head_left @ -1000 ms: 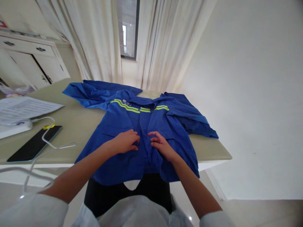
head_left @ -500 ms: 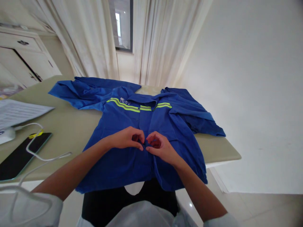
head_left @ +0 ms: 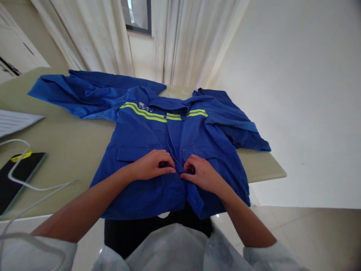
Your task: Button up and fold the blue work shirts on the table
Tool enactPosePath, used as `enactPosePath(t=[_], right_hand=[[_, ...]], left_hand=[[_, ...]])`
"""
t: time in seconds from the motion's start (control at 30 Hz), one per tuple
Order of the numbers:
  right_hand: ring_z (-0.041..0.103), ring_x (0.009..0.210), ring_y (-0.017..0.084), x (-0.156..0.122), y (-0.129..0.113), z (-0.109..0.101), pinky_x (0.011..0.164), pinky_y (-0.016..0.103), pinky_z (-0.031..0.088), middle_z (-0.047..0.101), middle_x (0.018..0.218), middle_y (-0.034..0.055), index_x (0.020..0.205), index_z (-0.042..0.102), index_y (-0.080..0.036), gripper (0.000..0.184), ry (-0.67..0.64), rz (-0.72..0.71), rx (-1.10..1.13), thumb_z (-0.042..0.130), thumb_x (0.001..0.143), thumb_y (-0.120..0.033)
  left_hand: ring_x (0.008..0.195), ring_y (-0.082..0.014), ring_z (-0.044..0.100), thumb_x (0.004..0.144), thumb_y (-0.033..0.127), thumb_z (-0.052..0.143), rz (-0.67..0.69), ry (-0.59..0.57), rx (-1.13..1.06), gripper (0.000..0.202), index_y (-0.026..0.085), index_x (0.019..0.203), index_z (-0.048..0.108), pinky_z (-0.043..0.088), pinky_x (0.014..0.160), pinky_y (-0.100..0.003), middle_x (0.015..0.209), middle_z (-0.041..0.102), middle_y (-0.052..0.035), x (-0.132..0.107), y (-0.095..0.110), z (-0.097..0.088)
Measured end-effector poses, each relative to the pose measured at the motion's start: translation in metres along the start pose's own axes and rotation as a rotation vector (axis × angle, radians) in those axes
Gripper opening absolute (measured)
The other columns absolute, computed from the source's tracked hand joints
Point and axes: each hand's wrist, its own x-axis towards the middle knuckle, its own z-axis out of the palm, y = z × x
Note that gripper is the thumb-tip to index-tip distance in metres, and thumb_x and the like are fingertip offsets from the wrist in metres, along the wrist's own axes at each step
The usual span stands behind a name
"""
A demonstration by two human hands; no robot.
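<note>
A blue work jacket (head_left: 141, 195) lies spread front up, its collar away from me and its hem at the near edge. A yellow-green and grey reflective stripe (head_left: 149, 114) crosses its chest. Over the lower front opening, my left hand (head_left: 155, 164) pinches the jacket's left-side front edge between thumb and fingers. My right hand (head_left: 203, 175), a short gap away, is closed on the other front edge. Below it, that edge's lower corner is turned out and shows a button (head_left: 195, 200). Whatever sits under my fingertips is hidden.
The jacket rests on a beige table (head_left: 84, 143). At the left are a dark phone (head_left: 19, 177) with a yellow tag, a white cable (head_left: 42, 188) and a printed sheet (head_left: 18, 122). A white wall (head_left: 310, 113) stands right of the table, with curtains (head_left: 186, 41) behind.
My hands have moved slightly apart, both still on the front edges. The lower corner under my right hand now turns outward and shows its button. The camera view has shifted.
</note>
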Motion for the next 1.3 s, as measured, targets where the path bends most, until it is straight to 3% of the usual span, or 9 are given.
enactPosePath(t=[0.13, 0.3, 0.37, 0.47, 0.67, 0.8, 0.93, 1.1, 1.3], right_hand=[[0.056, 0.073, 0.014, 0.003, -0.004, -0.006, 0.069, 0.027, 0.041, 0.06, 0.081, -0.0026, 0.083, 0.065, -0.021, 0.018, -0.004, -0.111, 0.022, 0.082, 0.085, -0.017], [0.059, 0.074, 0.017, 0.0, -0.007, -0.007, 0.07, 0.029, 0.046, 0.065, 0.081, -0.0005, 0.094, 0.068, -0.023, 0.01, 0.258, -0.104, 0.093, 0.073, 0.096, -0.031], [0.062, 0.077, 0.017, 0.001, -0.005, -0.001, 0.073, 0.029, 0.05, 0.067, 0.084, 0.0005, 0.101, 0.07, -0.023, 0.013, 0.265, -0.153, 0.185, 0.072, 0.097, -0.036], [0.064, 0.084, 0.018, 0.003, 0.002, 0.013, 0.078, 0.031, 0.053, 0.068, 0.094, 0.0036, 0.095, 0.072, -0.023, 0.015, 0.297, -0.24, 0.374, 0.075, 0.095, -0.038], [0.065, 0.082, 0.016, 0.002, 0.015, 0.03, 0.073, 0.03, 0.054, 0.068, 0.102, 0.0054, 0.092, 0.075, -0.023, 0.019, 0.316, -0.179, 0.576, 0.081, 0.089, -0.041], [0.067, 0.083, 0.016, -0.003, 0.012, 0.031, 0.073, 0.029, 0.055, 0.069, 0.103, 0.0055, 0.094, 0.077, -0.023, 0.017, 0.288, -0.161, 0.616, 0.08, 0.09, -0.039], [0.069, 0.085, 0.017, -0.004, 0.006, 0.032, 0.073, 0.029, 0.055, 0.071, 0.1, 0.0057, 0.093, 0.076, -0.022, 0.013, 0.324, -0.122, 0.618, 0.077, 0.092, -0.035], [0.07, 0.087, 0.019, -0.006, 0.0, 0.031, 0.077, 0.031, 0.056, 0.074, 0.095, 0.0053, 0.094, 0.077, -0.022, 0.006, 0.362, -0.159, 0.486, 0.072, 0.092, -0.025], [0.072, 0.088, 0.017, -0.009, -0.012, 0.027, 0.082, 0.029, 0.057, 0.075, 0.097, 0.0044, 0.099, 0.078, -0.022, 0.016, 0.382, -0.202, 0.235, 0.067, 0.092, -0.013]], left_hand=[[0.081, -0.0144, 0.062, 0.1, 0.04, 0.071, -0.006, 0.006, -0.025, 0.023, 0.02, 0.109, 0.076, 0.045, 0.076, -0.027, 0.094, 0.074, -0.003, -0.001, 0.0, 0.0], [0.083, -0.0146, 0.063, 0.099, 0.041, 0.072, 0.016, 0.046, -0.069, 0.025, 0.02, 0.111, 0.077, 0.046, 0.076, -0.027, 0.096, 0.075, -0.0039, -0.002, -0.001, 0.003], [0.081, -0.0146, 0.064, 0.099, 0.043, 0.072, 0.02, 0.068, -0.066, 0.026, 0.02, 0.108, 0.077, 0.046, 0.074, -0.027, 0.092, 0.075, -0.0038, -0.003, -0.001, 0.005], [0.082, -0.0149, 0.064, 0.099, 0.043, 0.073, 0.032, 0.084, -0.059, 0.025, 0.02, 0.107, 0.078, 0.047, 0.074, -0.027, 0.09, 0.075, -0.004, -0.003, -0.001, 0.007], [0.072, -0.0125, 0.058, 0.097, 0.043, 0.074, -0.006, 0.153, -0.059, 0.025, 0.021, 0.107, 0.078, 0.046, 0.069, -0.025, 0.087, 0.072, -0.0025, -0.004, 0.004, 0.007], [0.083, -0.0155, 0.064, 0.102, 0.039, 0.069, 0.043, 0.183, -0.002, 0.021, 0.02, 0.105, 0.077, 0.05, 0.078, -0.028, 0.092, 0.075, -0.0052, -0.005, 0.004, 0.009], [0.095, -0.0164, 0.069, 0.105, 0.027, 0.064, 0.192, 0.202, 0.089, 0.013, 0.02, 0.108, 0.074, 0.049, 0.093, -0.033, 0.101, 0.077, -0.0059, -0.006, 0.003, 0.013], [0.094, -0.0159, 0.068, 0.102, 0.021, 0.066, 0.185, 0.196, 0.125, 0.01, 0.02, 0.11, 0.071, 0.05, 0.09, -0.031, 0.101, 0.076, -0.0045, -0.007, 0.004, 0.015], [0.086, -0.0152, 0.064, 0.1, 0.017, 0.068, 0.17, 0.204, 0.141, 0.007, 0.02, 0.106, 0.069, 0.05, 0.083, -0.029, 0.094, 0.074, -0.0017, -0.008, 0.004, 0.015]])
